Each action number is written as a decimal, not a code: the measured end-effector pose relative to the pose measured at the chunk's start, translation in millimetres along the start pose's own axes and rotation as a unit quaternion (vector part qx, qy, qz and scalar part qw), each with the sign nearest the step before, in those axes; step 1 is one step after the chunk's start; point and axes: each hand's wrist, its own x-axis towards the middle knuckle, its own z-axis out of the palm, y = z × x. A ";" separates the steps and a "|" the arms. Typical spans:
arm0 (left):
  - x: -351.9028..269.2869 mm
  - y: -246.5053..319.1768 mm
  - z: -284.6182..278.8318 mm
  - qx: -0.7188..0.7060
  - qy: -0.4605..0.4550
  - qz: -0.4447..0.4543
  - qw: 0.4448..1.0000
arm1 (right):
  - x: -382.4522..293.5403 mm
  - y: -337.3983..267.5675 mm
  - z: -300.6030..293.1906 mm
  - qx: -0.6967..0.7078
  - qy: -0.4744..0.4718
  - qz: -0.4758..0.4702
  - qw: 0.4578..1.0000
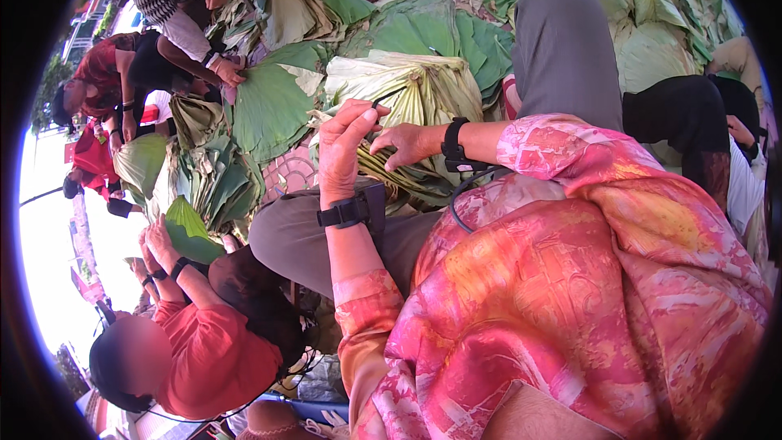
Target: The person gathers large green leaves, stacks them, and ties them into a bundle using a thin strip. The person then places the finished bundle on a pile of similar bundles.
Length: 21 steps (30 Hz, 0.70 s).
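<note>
My left hand (343, 145) is raised, its thumb and fingertips closed on a thin dark rod (388, 96) that sticks out toward the upper right. Just right of it, my right hand (408, 142) hangs with bent fingers apart and nothing visible in them. Its farthest fingertips come close to the left hand, so contact there cannot be told. Under and behind both hands lies a stack of folded, pale lotus leaves (443, 88), their ribs gathered to a point. More leaf edges (391, 168) show below the right hand. Each wrist wears a black strap.
Green lotus leaves (403, 27) spread over red paving (290, 168). Leaf heaps (641, 12) rise at upper right. At lower left, a person in red (214, 354) holds a green leaf (189, 232); another person's hand (229, 70) touches a large leaf (272, 107). My knees (562, 43) flank the stack.
</note>
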 end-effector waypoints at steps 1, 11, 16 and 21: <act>0.0 -1.8 0.7 -0.008 -0.004 -0.002 1.000 | -0.8 1.0 0.9 0.067 -0.029 0.071 0.995; 1.8 -10.1 -14.5 -0.084 0.081 -0.002 0.993 | -5.9 5.9 -3.5 0.308 -0.095 0.196 0.926; -0.9 -19.1 -20.9 0.014 0.133 -0.060 0.989 | -5.1 -2.6 7.2 0.286 -0.132 0.215 0.925; -3.6 -20.5 -21.9 -0.016 0.121 -0.033 0.992 | -1.2 11.3 24.0 0.078 -0.061 0.074 0.992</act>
